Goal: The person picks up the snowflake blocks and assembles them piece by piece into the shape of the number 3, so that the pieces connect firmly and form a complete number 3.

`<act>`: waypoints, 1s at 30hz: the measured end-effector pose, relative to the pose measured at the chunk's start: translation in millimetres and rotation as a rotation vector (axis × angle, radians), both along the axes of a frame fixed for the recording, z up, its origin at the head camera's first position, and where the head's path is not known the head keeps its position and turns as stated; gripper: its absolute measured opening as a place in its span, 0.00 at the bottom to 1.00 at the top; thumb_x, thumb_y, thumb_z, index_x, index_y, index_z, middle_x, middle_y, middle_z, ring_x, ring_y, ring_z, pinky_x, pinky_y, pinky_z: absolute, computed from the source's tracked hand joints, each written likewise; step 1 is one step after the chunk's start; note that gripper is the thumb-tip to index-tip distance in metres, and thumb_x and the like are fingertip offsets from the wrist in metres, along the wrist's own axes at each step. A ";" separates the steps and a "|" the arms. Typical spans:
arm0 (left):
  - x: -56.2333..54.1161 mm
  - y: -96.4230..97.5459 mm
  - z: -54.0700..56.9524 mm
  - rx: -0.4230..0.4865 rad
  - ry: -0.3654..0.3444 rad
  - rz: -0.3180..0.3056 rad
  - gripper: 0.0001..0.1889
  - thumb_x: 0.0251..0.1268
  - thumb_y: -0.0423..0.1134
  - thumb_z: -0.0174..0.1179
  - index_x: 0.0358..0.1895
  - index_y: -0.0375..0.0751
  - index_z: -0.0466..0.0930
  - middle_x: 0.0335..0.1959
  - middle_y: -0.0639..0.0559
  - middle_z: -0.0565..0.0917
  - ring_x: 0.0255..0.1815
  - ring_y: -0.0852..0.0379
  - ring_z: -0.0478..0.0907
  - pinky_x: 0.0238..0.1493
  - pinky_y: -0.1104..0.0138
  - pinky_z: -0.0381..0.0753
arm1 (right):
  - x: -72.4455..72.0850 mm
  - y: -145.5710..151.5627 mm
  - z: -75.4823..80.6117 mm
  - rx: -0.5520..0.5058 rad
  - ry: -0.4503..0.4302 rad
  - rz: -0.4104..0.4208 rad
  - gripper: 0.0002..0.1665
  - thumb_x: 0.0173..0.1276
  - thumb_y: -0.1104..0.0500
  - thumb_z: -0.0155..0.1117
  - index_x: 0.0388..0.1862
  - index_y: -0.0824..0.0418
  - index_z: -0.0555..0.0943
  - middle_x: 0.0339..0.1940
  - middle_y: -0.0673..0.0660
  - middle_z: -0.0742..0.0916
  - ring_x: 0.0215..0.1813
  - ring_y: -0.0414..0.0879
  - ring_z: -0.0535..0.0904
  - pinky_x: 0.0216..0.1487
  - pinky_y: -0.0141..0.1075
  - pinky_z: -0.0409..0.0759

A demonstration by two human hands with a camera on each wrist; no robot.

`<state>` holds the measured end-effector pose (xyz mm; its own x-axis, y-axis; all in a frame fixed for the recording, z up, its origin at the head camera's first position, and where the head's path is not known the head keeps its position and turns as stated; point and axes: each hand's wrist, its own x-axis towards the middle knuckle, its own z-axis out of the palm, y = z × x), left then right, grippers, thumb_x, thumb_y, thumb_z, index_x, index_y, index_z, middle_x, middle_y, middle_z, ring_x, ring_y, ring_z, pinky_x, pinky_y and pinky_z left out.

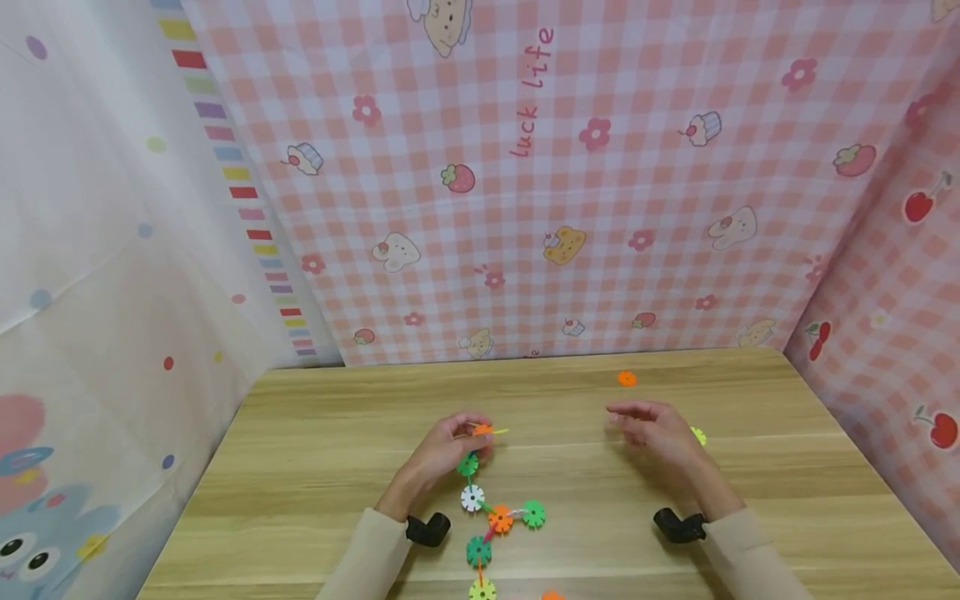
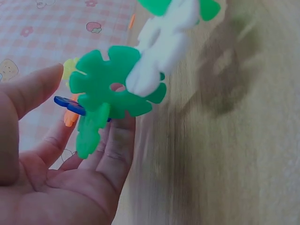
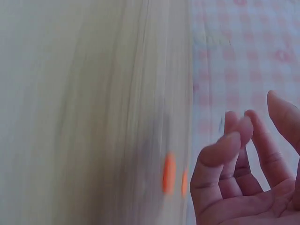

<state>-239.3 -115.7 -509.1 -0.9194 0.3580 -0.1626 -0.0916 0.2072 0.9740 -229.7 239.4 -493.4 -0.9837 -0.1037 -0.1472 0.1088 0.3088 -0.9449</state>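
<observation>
My left hand [image 1: 442, 450] holds the upper end of a chain of joined notched plastic flower discs, pinching near an orange disc [image 1: 483, 430] with a thin yellow disc [image 1: 502, 431] beside it. In the left wrist view, a green disc [image 2: 96, 75], a blue disc [image 2: 65, 103] and a white disc [image 2: 164, 51] slot together between thumb and fingers. The chain runs toward me through a white disc [image 1: 472, 498], an orange disc [image 1: 500, 519] with a light green side piece [image 1: 533, 513], and a dark green disc [image 1: 478, 551]. My right hand [image 1: 656, 429] hovers, fingers loosely bent, holding nothing.
A loose orange disc [image 1: 627, 378] lies near the back edge of the wooden table [image 1: 337, 417]. Partly behind my right hand is a yellow disc [image 1: 698, 435]. Another orange disc [image 1: 552, 596] shows at the bottom of the head view. Patterned cloth [image 1: 525, 208] hangs behind the table.
</observation>
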 end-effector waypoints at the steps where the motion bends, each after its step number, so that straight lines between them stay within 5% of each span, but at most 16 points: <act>1: -0.2 0.1 -0.1 -0.002 -0.003 0.001 0.21 0.68 0.40 0.63 0.59 0.32 0.75 0.41 0.39 0.83 0.40 0.48 0.84 0.39 0.68 0.80 | 1.9 8.6 1.2 0.023 0.004 -0.014 0.26 0.72 0.54 0.64 0.61 0.69 0.78 0.40 0.60 0.86 0.30 0.42 0.74 0.32 0.35 0.79; 13: -3.3 -2.4 -3.8 -0.023 -0.030 0.002 0.17 0.70 0.43 0.62 0.53 0.35 0.76 0.42 0.40 0.86 0.38 0.53 0.83 0.39 0.67 0.79 | 21.1 88.7 -3.5 0.192 0.035 -0.149 0.30 0.74 0.52 0.60 0.68 0.68 0.71 0.43 0.54 0.85 0.23 0.41 0.69 0.25 0.35 0.73; 20: -2.4 -5.5 -1.5 -0.042 -0.044 -0.019 0.16 0.71 0.45 0.60 0.51 0.37 0.77 0.41 0.41 0.86 0.38 0.53 0.83 0.39 0.68 0.78 | 22.4 97.2 -14.5 0.207 -0.030 -0.127 0.35 0.71 0.52 0.65 0.69 0.71 0.69 0.34 0.52 0.80 0.22 0.39 0.68 0.23 0.34 0.70; 30: -1.9 -4.6 -5.1 -0.021 -0.043 -0.004 0.16 0.71 0.43 0.60 0.51 0.34 0.76 0.41 0.40 0.86 0.38 0.54 0.83 0.40 0.68 0.80 | 18.1 97.9 -19.2 0.347 -0.004 -0.105 0.25 0.66 0.60 0.68 0.58 0.72 0.75 0.24 0.51 0.74 0.20 0.42 0.70 0.21 0.34 0.72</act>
<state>-241.3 -120.3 -514.2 -0.9098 0.3582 -0.2096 -0.1326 0.2278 0.9646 -211.7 337.3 -512.7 -0.9857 0.0544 -0.1595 0.1601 0.5978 -0.7855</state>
